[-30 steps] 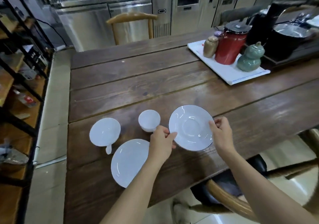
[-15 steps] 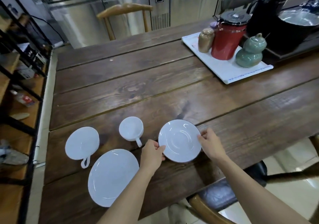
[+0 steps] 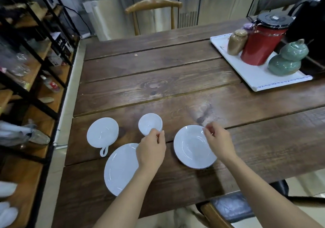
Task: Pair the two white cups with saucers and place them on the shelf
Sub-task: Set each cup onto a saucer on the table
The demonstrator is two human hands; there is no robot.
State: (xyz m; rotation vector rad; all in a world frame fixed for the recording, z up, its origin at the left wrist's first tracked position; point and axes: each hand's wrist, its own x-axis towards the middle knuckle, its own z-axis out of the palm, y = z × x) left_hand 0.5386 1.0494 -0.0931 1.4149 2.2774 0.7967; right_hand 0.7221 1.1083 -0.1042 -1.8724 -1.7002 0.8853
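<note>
Bench (image 3: 175, 80) clutter sits far right: white tray (image 3: 255, 80) carrying red canister (image 3: 260, 43), brown jar (image 3: 236, 42), green gourd pot (image 3: 286, 59). Wooden chair (image 3: 153, 8) at far side, shelf rack (image 3: 31, 66) along left edge. Nothing lies between cups and saucers.

Small cup (image 3: 149, 125) upright, plain white, mid-near bench. Wide cup (image 3: 102, 134) left of it, handle toward the person. Plain saucer (image 3: 121, 168) at near edge, partly under left forearm. Dark-rimmed saucer (image 3: 193, 146) flat on bench, right of small cup.

Versus 0.5 s ago: both hands have let go of the rimmed saucer. Left hand (image 3: 152, 150) now at small cup's near rim, grip pinched there; handle hidden. Right hand (image 3: 219, 139) over rimmed saucer's right edge, fingers loosely curled, holding nothing.
</note>
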